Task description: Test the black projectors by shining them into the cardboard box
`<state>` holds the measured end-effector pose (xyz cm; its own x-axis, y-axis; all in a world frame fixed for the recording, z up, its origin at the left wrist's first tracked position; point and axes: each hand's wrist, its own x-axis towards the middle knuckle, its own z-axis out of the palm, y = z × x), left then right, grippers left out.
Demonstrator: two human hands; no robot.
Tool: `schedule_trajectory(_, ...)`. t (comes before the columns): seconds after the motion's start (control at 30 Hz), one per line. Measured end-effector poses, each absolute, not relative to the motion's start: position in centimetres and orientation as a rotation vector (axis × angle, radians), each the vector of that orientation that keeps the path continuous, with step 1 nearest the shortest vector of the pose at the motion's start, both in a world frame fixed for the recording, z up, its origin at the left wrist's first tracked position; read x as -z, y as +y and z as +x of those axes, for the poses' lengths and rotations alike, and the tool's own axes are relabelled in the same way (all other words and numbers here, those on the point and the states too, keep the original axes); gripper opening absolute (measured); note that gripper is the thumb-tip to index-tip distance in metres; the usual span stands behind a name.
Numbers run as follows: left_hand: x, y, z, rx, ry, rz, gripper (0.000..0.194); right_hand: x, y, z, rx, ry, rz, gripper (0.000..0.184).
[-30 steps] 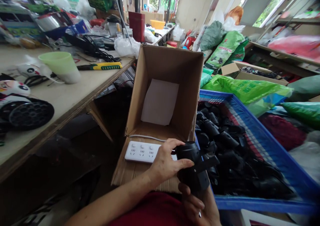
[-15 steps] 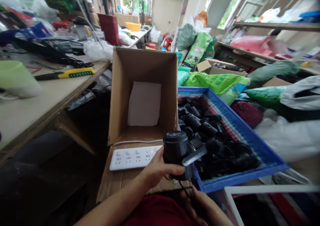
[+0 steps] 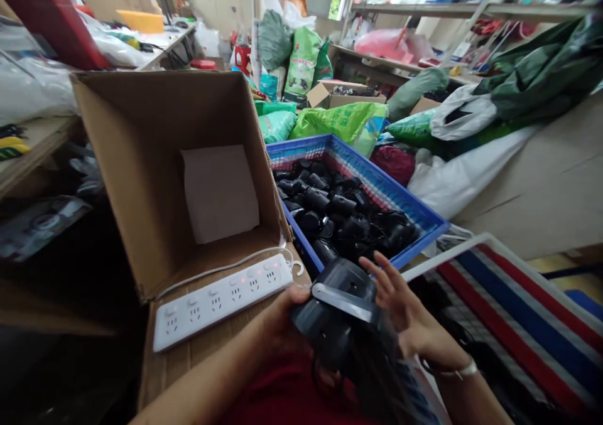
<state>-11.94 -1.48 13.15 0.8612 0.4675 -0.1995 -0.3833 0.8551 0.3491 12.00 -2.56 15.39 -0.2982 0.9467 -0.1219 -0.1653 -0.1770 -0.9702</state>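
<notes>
A black plastic appliance [image 3: 336, 315], possibly a hair dryer, is gripped by the left hand [image 3: 287, 309], curled around its side, and is touched by the spread fingers of the right hand [image 3: 405, 309]. It is held just beside a white plastic power strip [image 3: 219, 302]. A slip from the loose right-hand contact could drop it onto the strip or into a blue plastic crate [image 3: 391, 183]. Compared with the earlier frame, the appliance has been turned, and its silver strip now faces up.

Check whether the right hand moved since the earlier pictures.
Yes, the right hand rose from well below the power strip to nearly level with it.
</notes>
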Motion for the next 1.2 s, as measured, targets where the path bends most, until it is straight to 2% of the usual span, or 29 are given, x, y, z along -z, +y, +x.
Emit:
schedule_trajectory(0.07, -12.8, -1.6, -11.2, -0.348, 0.275, 0.303, 0.065, -15.8, -2.2, 11.0, -1.795, -1.159, -0.939, 0.114)
schedule_trajectory(0.13, -12.5, -1.7, -10.9, -0.370, 0.358, 0.317, 0.066, -15.4, -2.5, 10.4, -1.851, -1.105, -0.901, 0.107)
schedule_trajectory(0.23, -12.1, -2.3, -11.2, -0.636, 0.567, 0.374, 0.058, -14.0, -3.1, 10.1, -1.828, -1.014, -0.902, 0.101)
schedule_trajectory(0.3, -12.1, -2.7, -11.6, -0.765, 0.650, 0.466, 0.064, -13.0, -3.1, 10.1, -1.841, -0.986, -0.946, 0.097)
schedule_trajectory(0.4, -12.2, -2.9, -12.0, -0.815, 0.750, 0.635, 0.074, -11.4, -1.5, 10.5, -1.765, -1.055, -1.143, 0.076)
schedule_trajectory(0.53, -12.1, -2.7, -12.3, -0.820, 0.884, 0.622, 0.065, -8.1, 3.5, 10.3, -1.584, -1.144, -1.464, 0.042)
schedule_trajectory(0.63, -11.9, -2.9, -12.6, -0.871, 0.883, 0.538, 0.056, -5.6, 6.8, 9.2, -1.568, -1.155, -1.579, 0.026)
schedule_trajectory(0.73, -12.2, -3.2, -13.2, -0.931, 0.885, 0.524, 0.047, -4.0, 8.4, 8.3, -1.567, -1.140, -1.650, 0.025)
schedule_trajectory(0.83, -12.7, -3.1, -13.7, -0.962, 0.889, 0.482, 0.047, -4.1, 8.9, 9.2, -1.550, -1.111, -1.698, 0.023)
schedule_trajectory(0.97, -13.1, -2.2, -13.7, -0.978, 0.895, 0.434, 0.047, -7.2, 7.3, 13.7, -1.444, -1.059, -1.672, 0.021)
schedule_trajectory(1.13, -13.1, -0.4, -11.9, -0.903, 0.916, 0.500, 0.046, -12.3, -0.4, 19.9, -1.247, -0.908, -1.489, 0.040)
schedule_trajectory(1.2, -12.7, 0.6, -10.7, -0.839, 0.929, 0.548, 0.044, -13.2, -3.8, 20.7, -1.297, -0.851, -1.443, 0.043)
